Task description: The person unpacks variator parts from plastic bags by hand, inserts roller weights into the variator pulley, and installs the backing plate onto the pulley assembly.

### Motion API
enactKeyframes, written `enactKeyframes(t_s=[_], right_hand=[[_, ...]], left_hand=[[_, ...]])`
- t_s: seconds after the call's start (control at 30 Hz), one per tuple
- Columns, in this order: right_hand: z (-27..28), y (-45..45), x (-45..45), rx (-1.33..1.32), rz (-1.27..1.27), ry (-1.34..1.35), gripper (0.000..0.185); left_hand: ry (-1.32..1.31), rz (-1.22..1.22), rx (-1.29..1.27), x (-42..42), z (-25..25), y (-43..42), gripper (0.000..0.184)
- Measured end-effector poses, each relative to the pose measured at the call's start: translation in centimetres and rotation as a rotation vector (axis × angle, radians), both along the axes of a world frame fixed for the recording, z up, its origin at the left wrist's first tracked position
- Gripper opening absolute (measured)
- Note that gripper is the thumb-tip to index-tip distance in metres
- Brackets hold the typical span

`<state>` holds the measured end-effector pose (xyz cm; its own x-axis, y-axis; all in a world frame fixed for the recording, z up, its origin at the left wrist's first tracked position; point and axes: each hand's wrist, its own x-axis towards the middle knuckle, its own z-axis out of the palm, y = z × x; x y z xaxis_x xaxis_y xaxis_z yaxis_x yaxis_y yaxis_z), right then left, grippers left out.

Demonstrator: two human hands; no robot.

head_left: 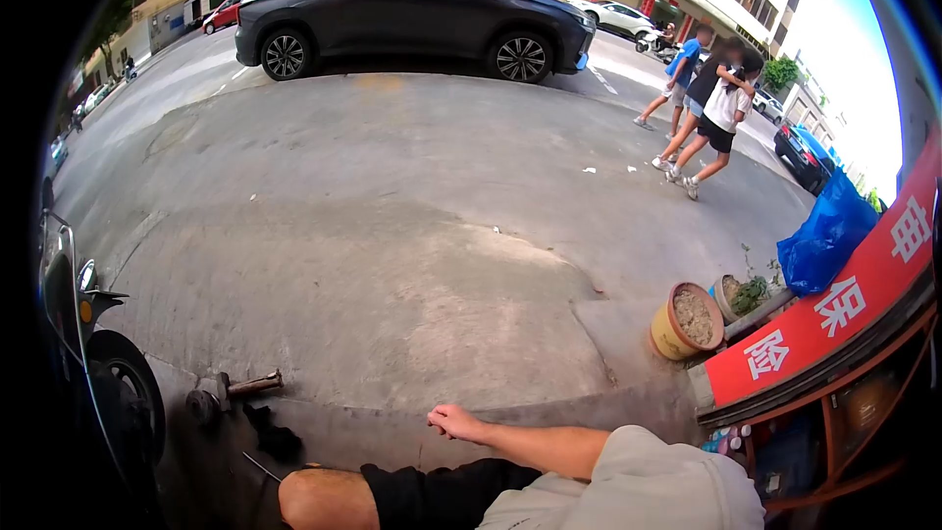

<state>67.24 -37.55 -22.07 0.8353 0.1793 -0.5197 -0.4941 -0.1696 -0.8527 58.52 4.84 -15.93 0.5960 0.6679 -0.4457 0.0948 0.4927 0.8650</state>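
Observation:
My right hand (453,421) is at the lower middle, past the end of my bare forearm. Its fingers are curled inward, and anything inside them is too small or hidden to make out. It hovers above the dark ground near my bent knee (327,499) and black shorts (442,491). To its left, on the ground, lie a metal piece with a rusty bar (255,385) and a crumpled black item (273,435). A thin rod (261,466) sticks out beside my knee. My left hand is out of sight.
A motorcycle wheel (128,383) stands at the left. Flowerpots (687,321), a blue plastic bag (826,236) and a red sign board (834,309) edge the right, above a wooden shelf (834,442). A dark SUV (412,15) is beyond; several people (721,98) walk by.

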Motion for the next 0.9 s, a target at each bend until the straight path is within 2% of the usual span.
enactKeyframes(t_s=[0.3,0.5,0.7,0.9], right_hand=[[1.9,-2.2,-0.3,0.050,-0.080,-0.027,0.024],[4.7,-1.6,1.5,0.241,-0.224,-0.027,0.026],[10.2,-0.8,3.6,0.357,-0.226,-0.153,0.024],[15.1,3.6,5.7,0.443,-0.065,-0.370,0.023]], left_hand=[[0.014,-0.033,-0.003,0.1,-0.2,-1.1,0.043],[0.007,-0.039,-0.002,-0.3,0.2,-1.9,0.042],[-0.011,-0.036,0.002,-0.6,0.7,-2.8,0.042],[-0.043,0.061,-0.017,-4.5,0.0,-0.6,0.042]])
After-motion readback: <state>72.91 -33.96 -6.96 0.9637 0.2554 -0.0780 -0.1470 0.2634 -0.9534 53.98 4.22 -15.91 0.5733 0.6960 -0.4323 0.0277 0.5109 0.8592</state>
